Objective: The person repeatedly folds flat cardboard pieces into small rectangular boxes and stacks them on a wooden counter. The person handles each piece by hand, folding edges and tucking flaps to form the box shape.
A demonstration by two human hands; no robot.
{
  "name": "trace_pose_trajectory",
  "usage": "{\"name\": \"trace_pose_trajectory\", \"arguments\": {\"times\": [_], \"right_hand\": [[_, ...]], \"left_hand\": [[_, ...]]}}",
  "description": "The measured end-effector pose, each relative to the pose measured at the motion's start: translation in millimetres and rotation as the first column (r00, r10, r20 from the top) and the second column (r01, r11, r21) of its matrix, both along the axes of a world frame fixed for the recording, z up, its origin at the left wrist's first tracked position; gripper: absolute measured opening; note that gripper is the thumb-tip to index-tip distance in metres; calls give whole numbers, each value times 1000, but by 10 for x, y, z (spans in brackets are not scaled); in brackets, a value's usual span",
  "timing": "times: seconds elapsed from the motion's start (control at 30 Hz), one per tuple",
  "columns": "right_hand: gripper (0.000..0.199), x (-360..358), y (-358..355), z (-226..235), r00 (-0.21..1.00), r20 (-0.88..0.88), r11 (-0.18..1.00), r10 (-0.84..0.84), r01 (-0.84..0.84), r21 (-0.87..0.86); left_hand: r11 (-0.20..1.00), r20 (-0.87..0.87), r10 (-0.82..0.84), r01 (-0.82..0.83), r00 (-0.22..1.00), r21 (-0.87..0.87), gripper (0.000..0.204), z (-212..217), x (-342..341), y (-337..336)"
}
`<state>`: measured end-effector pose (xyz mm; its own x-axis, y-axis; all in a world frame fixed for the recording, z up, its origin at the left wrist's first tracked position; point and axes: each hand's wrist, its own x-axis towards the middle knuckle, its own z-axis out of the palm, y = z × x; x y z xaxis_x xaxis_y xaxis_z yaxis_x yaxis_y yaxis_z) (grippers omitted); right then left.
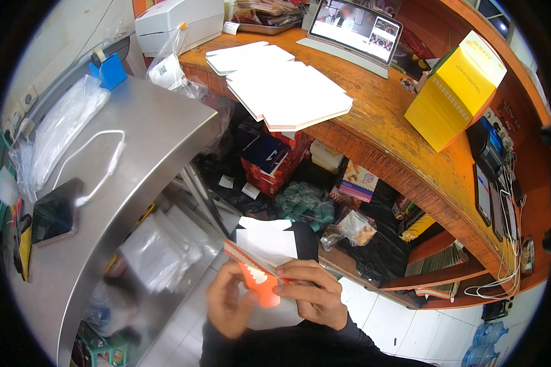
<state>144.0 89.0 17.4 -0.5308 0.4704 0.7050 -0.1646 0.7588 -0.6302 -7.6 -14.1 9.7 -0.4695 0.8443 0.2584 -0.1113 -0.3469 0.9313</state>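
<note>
Orange card (264,293), partly finger-covered, is held by left hand (229,300) and right hand (317,295).

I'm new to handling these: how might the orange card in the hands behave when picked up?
The orange card looks thin, so probably light. It spans the left hand and right hand without visible sagging, suggesting some stiffness.

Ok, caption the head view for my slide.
Left hand and right hand hold an orange card near a desk bearing white sheets and a yellow box.
</note>
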Motion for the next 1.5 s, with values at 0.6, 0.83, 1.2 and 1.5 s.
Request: {"name": "trace_pose_trajectory", "arguments": {"times": [0.6, 0.83, 1.2, 1.5], "right_hand": [[19, 97, -143, -70, 965, -137, 807, 224, -262, -528], [25, 31, -280, -63, 977, -210, 931, -16, -62, -359], [39, -90, -394, -38, 959, 13, 955, -284, 284, -90], [24, 80, -18, -171, 991, 26, 989, -132, 133, -71]], "left_hand": [[964, -300, 261, -263, 918, 35, 19, 60, 73, -34], [943, -330, 334, -307, 883, 131, 10, 93, 248, 6], [941, -428, 334, -327, 840, 92, 20, 41, 296, -15], [976, -6, 114, -113, 993, -184, 30, 213, 154, -106]]}}
